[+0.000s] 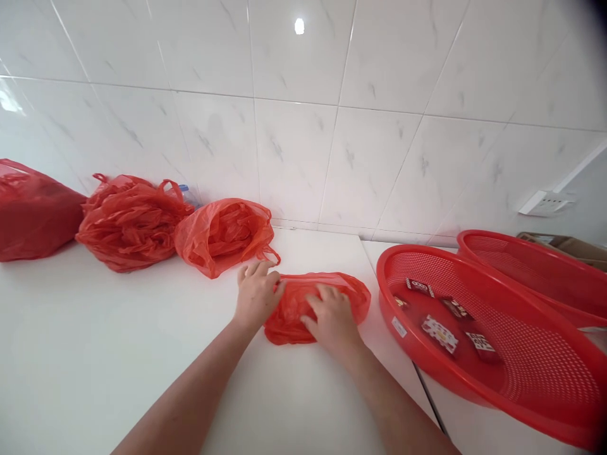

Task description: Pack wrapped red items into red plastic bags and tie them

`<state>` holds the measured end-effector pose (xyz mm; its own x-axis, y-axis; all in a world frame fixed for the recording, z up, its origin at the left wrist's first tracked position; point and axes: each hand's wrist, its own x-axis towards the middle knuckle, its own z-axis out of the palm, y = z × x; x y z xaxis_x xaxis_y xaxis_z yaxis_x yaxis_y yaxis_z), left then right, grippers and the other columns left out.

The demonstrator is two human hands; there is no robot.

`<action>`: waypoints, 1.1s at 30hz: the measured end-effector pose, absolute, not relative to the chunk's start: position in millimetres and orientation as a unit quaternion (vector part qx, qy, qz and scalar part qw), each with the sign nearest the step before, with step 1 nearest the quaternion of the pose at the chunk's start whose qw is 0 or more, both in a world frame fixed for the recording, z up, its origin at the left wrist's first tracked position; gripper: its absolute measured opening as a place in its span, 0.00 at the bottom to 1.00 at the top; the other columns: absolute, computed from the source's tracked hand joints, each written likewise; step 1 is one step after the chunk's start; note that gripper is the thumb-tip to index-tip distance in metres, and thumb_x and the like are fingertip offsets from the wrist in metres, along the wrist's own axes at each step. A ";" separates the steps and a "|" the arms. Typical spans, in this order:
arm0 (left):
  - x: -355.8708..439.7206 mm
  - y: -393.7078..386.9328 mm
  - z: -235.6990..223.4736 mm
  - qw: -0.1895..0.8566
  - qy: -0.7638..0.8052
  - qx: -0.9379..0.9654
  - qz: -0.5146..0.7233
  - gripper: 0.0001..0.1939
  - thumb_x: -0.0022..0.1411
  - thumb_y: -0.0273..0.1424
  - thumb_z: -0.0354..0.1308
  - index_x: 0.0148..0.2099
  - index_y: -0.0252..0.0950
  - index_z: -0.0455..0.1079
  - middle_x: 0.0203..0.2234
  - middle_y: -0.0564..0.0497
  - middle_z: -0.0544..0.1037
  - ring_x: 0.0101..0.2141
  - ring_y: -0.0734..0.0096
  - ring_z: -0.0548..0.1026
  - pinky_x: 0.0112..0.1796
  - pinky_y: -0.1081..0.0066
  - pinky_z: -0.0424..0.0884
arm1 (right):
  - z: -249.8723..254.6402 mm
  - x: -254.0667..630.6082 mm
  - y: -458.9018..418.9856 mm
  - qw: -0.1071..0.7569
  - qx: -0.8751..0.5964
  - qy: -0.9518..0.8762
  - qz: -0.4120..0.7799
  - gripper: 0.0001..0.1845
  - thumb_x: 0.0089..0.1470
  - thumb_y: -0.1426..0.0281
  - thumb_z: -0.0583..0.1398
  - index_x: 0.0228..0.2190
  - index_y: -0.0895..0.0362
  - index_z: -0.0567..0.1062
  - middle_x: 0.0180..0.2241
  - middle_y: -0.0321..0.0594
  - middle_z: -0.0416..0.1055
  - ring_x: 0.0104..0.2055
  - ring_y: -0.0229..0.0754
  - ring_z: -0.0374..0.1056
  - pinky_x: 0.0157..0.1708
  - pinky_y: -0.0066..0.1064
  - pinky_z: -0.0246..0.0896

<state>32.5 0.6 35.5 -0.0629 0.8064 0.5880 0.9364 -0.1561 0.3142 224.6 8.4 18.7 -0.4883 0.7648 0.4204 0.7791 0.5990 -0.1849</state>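
A red plastic bag (289, 313) lies low and spread out on the white table in front of me. My left hand (257, 294) is at the bag's left edge, its fingers bent forward and the thumb apart from them. Just beyond those fingertips is the handle of another red plastic bag (232, 230), which sits bunched with its mouth facing me. Over the right half of the flat bag rests my right hand (334, 319), fingers spread and touching the film. Neither hand visibly grips anything.
To the right, a red perforated basket (398, 328) holds several small wrapped packets. Behind it stands a second red basket (512, 243). Crumpled red bags (133, 221) and a fuller red bag (38, 215) line the tiled wall (303, 158) at left. A socket (547, 203) is at right.
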 end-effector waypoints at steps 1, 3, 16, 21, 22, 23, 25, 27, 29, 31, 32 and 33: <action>27.8 2.2 32.9 0.064 -0.656 -0.669 -0.344 0.11 0.60 0.33 0.51 0.27 0.39 0.71 0.45 0.45 0.75 0.48 0.54 0.70 0.50 0.55 0.61 | 15.6 224.3 7.1 0.209 -0.436 -0.875 0.008 0.17 0.52 0.64 0.60 0.45 0.52 0.73 0.48 0.46 0.67 0.49 0.50 0.62 0.45 0.42 0.57; 19.8 6.0 26.2 -0.024 -0.679 -0.642 -0.356 0.11 0.59 0.38 0.51 0.31 0.40 0.72 0.41 0.48 0.76 0.41 0.59 0.73 0.44 0.62 0.66 | 10.7 224.5 6.2 0.177 -0.432 -0.884 0.039 0.21 0.52 0.62 0.61 0.48 0.50 0.71 0.49 0.44 0.66 0.50 0.50 0.61 0.48 0.43 0.57; 5.3 16.0 11.0 -0.272 -0.611 -0.495 -0.554 0.14 0.52 0.44 0.58 0.27 0.38 0.67 0.41 0.50 0.75 0.42 0.61 0.72 0.47 0.66 0.64 | 76.3 272.4 -44.6 0.415 -0.513 -0.750 -0.039 0.16 0.57 0.65 0.56 0.46 0.53 0.73 0.56 0.46 0.61 0.58 0.48 0.57 0.56 0.44 0.56; 6.5 12.0 19.5 -0.316 -0.643 -0.435 -0.545 0.15 0.52 0.45 0.57 0.33 0.38 0.71 0.37 0.51 0.76 0.40 0.61 0.72 0.42 0.67 0.67 | 81.6 365.5 -71.0 0.367 -0.621 -0.681 -0.127 0.18 0.55 0.60 0.56 0.45 0.52 0.74 0.54 0.45 0.64 0.55 0.52 0.61 0.53 0.49 0.59; 7.3 10.6 22.0 -0.318 -0.655 -0.433 -0.532 0.15 0.52 0.45 0.57 0.34 0.39 0.71 0.35 0.51 0.77 0.39 0.61 0.72 0.40 0.67 0.67 | 78.5 382.2 -77.9 0.327 -0.637 -0.688 -0.122 0.19 0.56 0.59 0.56 0.46 0.53 0.73 0.53 0.46 0.65 0.55 0.52 0.62 0.51 0.49 0.61; 8.0 9.4 24.1 -0.316 -0.665 -0.435 -0.518 0.15 0.53 0.45 0.56 0.34 0.39 0.72 0.35 0.52 0.77 0.38 0.61 0.73 0.40 0.67 0.67 | 74.9 396.4 -85.5 0.293 -0.643 -0.699 -0.112 0.20 0.56 0.58 0.55 0.47 0.53 0.72 0.52 0.46 0.67 0.53 0.52 0.64 0.49 0.47 0.63; 8.8 7.9 26.7 -0.305 -0.678 -0.449 -0.495 0.14 0.54 0.44 0.56 0.35 0.39 0.72 0.35 0.53 0.77 0.39 0.62 0.73 0.41 0.68 0.66 | 66.9 415.8 -101.9 0.230 -0.642 -0.727 -0.082 0.17 0.60 0.59 0.52 0.45 0.53 0.73 0.47 0.43 0.72 0.47 0.48 0.69 0.43 0.40 0.67; 8.7 7.6 26.6 -0.300 -0.685 -0.462 -0.476 0.14 0.54 0.44 0.56 0.36 0.39 0.72 0.37 0.54 0.77 0.40 0.63 0.72 0.42 0.68 0.65 | 57.9 423.3 -117.7 0.193 -0.625 -0.753 -0.078 0.16 0.62 0.61 0.50 0.44 0.52 0.73 0.42 0.41 0.75 0.41 0.44 0.71 0.38 0.35 0.67; 8.4 7.9 24.9 -0.301 -0.690 -0.466 -0.465 0.15 0.54 0.44 0.56 0.37 0.39 0.72 0.38 0.54 0.77 0.41 0.63 0.72 0.41 0.69 0.65 | 46.9 422.1 -131.1 0.179 -0.598 -0.773 -0.116 0.17 0.62 0.61 0.50 0.45 0.54 0.73 0.40 0.42 0.76 0.40 0.44 0.72 0.38 0.35 0.66; 8.3 8.3 23.3 -0.299 -0.694 -0.467 -0.459 0.16 0.54 0.44 0.56 0.38 0.39 0.72 0.39 0.54 0.77 0.42 0.63 0.72 0.41 0.69 0.66 | 34.4 416.9 -141.9 0.169 -0.573 -0.784 -0.168 0.19 0.61 0.60 0.52 0.47 0.56 0.72 0.41 0.44 0.75 0.40 0.46 0.72 0.38 0.37 0.65; 8.5 8.4 22.9 -0.296 -0.696 -0.468 -0.457 0.16 0.54 0.44 0.56 0.39 0.39 0.72 0.39 0.53 0.77 0.42 0.63 0.72 0.41 0.68 0.66 | 28.3 413.8 -146.4 0.163 -0.564 -0.787 -0.189 0.20 0.61 0.59 0.52 0.48 0.57 0.71 0.41 0.44 0.75 0.40 0.46 0.72 0.38 0.37 0.65; 8.8 8.6 22.9 -0.292 -0.697 -0.470 -0.456 0.16 0.54 0.44 0.56 0.39 0.39 0.72 0.39 0.53 0.77 0.42 0.62 0.72 0.41 0.68 0.66 | 22.7 410.8 -150.3 0.157 -0.559 -0.788 -0.204 0.20 0.61 0.59 0.51 0.49 0.57 0.71 0.41 0.45 0.75 0.40 0.46 0.71 0.38 0.37 0.64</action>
<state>8.8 8.6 22.9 -0.3876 0.9216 0.0208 0.3888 0.1430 0.9102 410.8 -150.3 22.7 -0.3254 0.8172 0.4756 0.9454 0.2917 0.1456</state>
